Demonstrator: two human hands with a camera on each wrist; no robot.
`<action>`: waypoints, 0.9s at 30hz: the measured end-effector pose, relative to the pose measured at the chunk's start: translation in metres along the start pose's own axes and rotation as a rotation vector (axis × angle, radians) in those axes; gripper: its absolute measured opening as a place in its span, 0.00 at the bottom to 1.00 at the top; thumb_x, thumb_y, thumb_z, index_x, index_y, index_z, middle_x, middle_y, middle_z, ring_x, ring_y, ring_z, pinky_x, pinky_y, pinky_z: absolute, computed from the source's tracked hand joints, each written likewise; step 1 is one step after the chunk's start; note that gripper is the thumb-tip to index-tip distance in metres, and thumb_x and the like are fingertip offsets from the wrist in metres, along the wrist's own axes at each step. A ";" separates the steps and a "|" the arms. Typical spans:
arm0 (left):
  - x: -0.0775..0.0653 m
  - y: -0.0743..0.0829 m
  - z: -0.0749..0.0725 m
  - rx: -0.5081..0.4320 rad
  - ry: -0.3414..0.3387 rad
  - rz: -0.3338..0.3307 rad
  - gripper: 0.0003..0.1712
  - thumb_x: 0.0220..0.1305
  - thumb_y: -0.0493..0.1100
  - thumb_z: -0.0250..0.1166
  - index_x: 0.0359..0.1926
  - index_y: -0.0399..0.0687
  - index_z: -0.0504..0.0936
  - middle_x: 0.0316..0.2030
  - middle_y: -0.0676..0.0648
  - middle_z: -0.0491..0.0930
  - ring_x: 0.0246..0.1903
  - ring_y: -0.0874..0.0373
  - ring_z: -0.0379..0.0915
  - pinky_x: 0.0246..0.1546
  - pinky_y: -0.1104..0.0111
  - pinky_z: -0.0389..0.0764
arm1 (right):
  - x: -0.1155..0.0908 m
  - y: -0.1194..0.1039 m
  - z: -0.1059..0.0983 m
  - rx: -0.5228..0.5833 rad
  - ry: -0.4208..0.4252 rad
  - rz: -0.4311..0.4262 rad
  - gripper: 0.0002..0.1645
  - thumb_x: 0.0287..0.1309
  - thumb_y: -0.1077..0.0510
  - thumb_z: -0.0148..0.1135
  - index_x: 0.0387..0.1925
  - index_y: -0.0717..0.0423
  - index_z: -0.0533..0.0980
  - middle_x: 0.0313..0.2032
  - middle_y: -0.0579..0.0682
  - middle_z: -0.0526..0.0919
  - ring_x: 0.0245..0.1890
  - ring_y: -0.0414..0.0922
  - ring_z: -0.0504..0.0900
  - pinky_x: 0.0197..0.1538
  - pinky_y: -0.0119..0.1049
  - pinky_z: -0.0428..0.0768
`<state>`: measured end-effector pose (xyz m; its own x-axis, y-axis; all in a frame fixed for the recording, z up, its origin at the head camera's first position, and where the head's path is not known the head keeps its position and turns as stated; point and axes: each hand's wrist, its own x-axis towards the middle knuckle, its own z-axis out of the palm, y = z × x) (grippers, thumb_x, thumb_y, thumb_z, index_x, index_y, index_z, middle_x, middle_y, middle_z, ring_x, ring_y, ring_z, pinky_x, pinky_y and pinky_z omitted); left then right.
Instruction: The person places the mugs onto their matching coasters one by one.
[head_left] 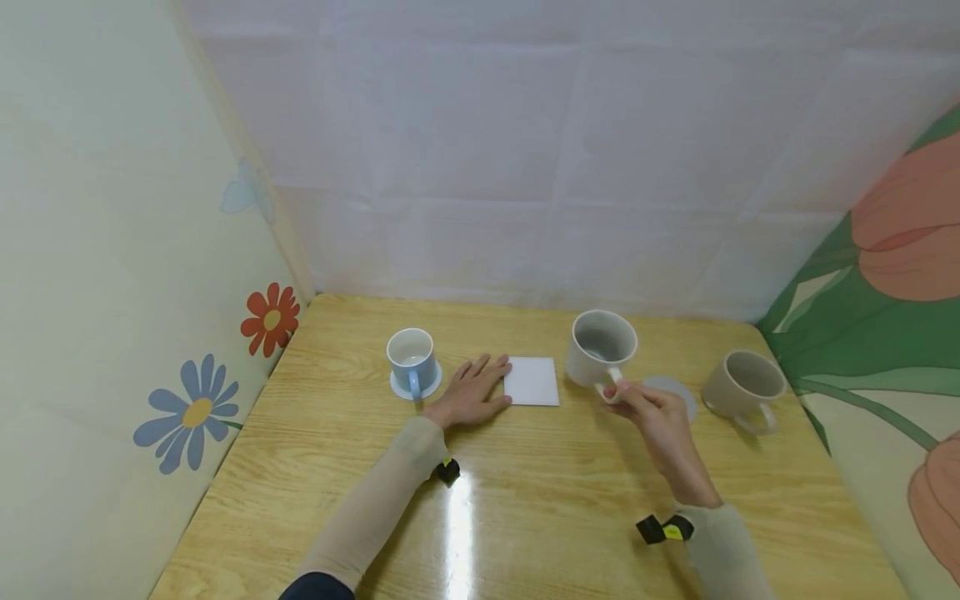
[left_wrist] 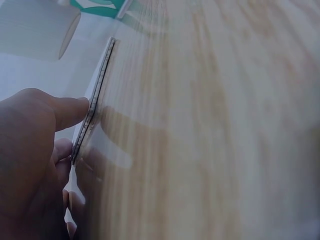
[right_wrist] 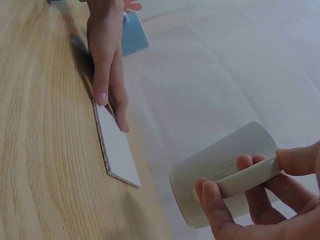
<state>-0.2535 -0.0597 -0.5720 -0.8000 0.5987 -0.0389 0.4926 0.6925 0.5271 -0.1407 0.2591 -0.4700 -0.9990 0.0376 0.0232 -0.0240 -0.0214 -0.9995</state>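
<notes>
My right hand (head_left: 660,421) grips the handle of a white ribbed mug (right_wrist: 220,170), fingers curled through it. In the right wrist view the mug hangs above table height, beyond the white square coaster (right_wrist: 120,145). My left hand (head_left: 471,392) lies with its fingers spread, thumb and fingertips at the left edge of that square coaster (head_left: 532,382). The left wrist view shows the thumb (left_wrist: 72,112) against the coaster's thin edge. Just left of this hand, a light blue mug (head_left: 412,360) stands on a pale round coaster (head_left: 429,385).
A grey round coaster (head_left: 672,393) lies behind my right hand, partly hidden by it. Farther right stands a beige-grey mug (head_left: 744,385), its handle toward the front. The wooden table (head_left: 570,500) meets a white cloth backdrop (head_left: 480,167), with flower-patterned cloths at both sides.
</notes>
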 end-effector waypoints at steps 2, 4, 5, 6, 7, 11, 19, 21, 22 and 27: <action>0.000 0.000 0.000 -0.001 0.001 -0.001 0.42 0.80 0.64 0.52 0.86 0.56 0.55 0.87 0.55 0.44 0.87 0.47 0.33 0.85 0.45 0.35 | 0.000 0.000 0.001 -0.009 -0.001 0.005 0.30 0.78 0.56 0.62 0.54 0.87 0.75 0.41 0.46 0.91 0.44 0.41 0.92 0.55 0.35 0.88; 0.001 -0.001 0.001 0.002 0.005 0.003 0.42 0.80 0.64 0.52 0.86 0.56 0.55 0.87 0.55 0.44 0.87 0.47 0.33 0.85 0.45 0.35 | 0.001 -0.001 0.002 -0.011 -0.006 0.004 0.30 0.79 0.56 0.61 0.54 0.87 0.75 0.41 0.46 0.91 0.44 0.40 0.92 0.55 0.34 0.88; 0.002 -0.002 0.001 0.006 0.006 0.005 0.42 0.80 0.65 0.52 0.86 0.56 0.55 0.87 0.55 0.44 0.87 0.47 0.33 0.85 0.45 0.35 | 0.001 -0.002 0.003 -0.006 -0.008 0.002 0.30 0.79 0.56 0.61 0.53 0.88 0.75 0.41 0.47 0.91 0.44 0.41 0.92 0.55 0.35 0.88; 0.002 -0.003 0.002 0.010 0.007 0.008 0.42 0.80 0.64 0.52 0.86 0.56 0.55 0.87 0.55 0.44 0.87 0.47 0.33 0.85 0.45 0.36 | 0.001 -0.002 0.003 -0.002 -0.009 -0.001 0.29 0.79 0.56 0.61 0.53 0.88 0.75 0.41 0.47 0.91 0.44 0.41 0.92 0.55 0.35 0.88; 0.003 -0.005 0.003 0.025 0.007 0.010 0.42 0.80 0.65 0.51 0.86 0.56 0.54 0.87 0.55 0.44 0.87 0.47 0.33 0.85 0.45 0.36 | 0.001 -0.003 0.004 -0.001 -0.012 -0.008 0.29 0.79 0.56 0.61 0.52 0.88 0.75 0.41 0.47 0.91 0.44 0.41 0.92 0.55 0.35 0.88; 0.006 -0.012 0.008 0.057 0.003 0.018 0.43 0.80 0.67 0.50 0.86 0.58 0.54 0.87 0.57 0.43 0.87 0.48 0.33 0.85 0.46 0.38 | 0.001 -0.004 0.007 -0.009 -0.016 -0.026 0.29 0.79 0.57 0.61 0.51 0.89 0.76 0.40 0.47 0.92 0.45 0.43 0.92 0.54 0.35 0.89; 0.010 -0.019 0.014 0.088 0.015 0.017 0.44 0.79 0.70 0.48 0.87 0.60 0.53 0.87 0.59 0.42 0.87 0.49 0.34 0.86 0.47 0.38 | 0.001 -0.005 0.013 -0.020 0.001 -0.002 0.29 0.79 0.57 0.61 0.52 0.88 0.76 0.39 0.47 0.92 0.44 0.44 0.93 0.53 0.34 0.89; 0.010 -0.019 0.014 0.085 0.012 0.014 0.44 0.79 0.70 0.48 0.87 0.60 0.53 0.87 0.59 0.42 0.87 0.49 0.33 0.86 0.47 0.37 | 0.000 -0.005 0.015 -0.016 0.002 0.004 0.28 0.78 0.57 0.61 0.52 0.88 0.77 0.39 0.47 0.92 0.44 0.44 0.93 0.53 0.34 0.89; 0.010 -0.018 0.014 0.089 0.008 0.011 0.44 0.79 0.71 0.48 0.87 0.60 0.52 0.87 0.59 0.42 0.87 0.49 0.33 0.86 0.47 0.37 | 0.001 -0.005 0.015 -0.015 0.003 0.006 0.28 0.78 0.57 0.62 0.52 0.87 0.77 0.39 0.47 0.92 0.44 0.44 0.93 0.53 0.34 0.89; 0.008 -0.014 0.009 0.092 -0.005 0.001 0.44 0.79 0.70 0.48 0.87 0.60 0.52 0.87 0.59 0.42 0.87 0.49 0.32 0.86 0.48 0.36 | 0.002 -0.004 0.016 -0.035 -0.009 0.000 0.28 0.79 0.57 0.61 0.53 0.87 0.76 0.40 0.46 0.92 0.44 0.44 0.92 0.53 0.34 0.89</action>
<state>-0.2632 -0.0607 -0.5875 -0.7982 0.6009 -0.0430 0.5224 0.7259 0.4473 -0.1431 0.2429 -0.4655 -0.9993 0.0283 0.0230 -0.0226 0.0136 -0.9997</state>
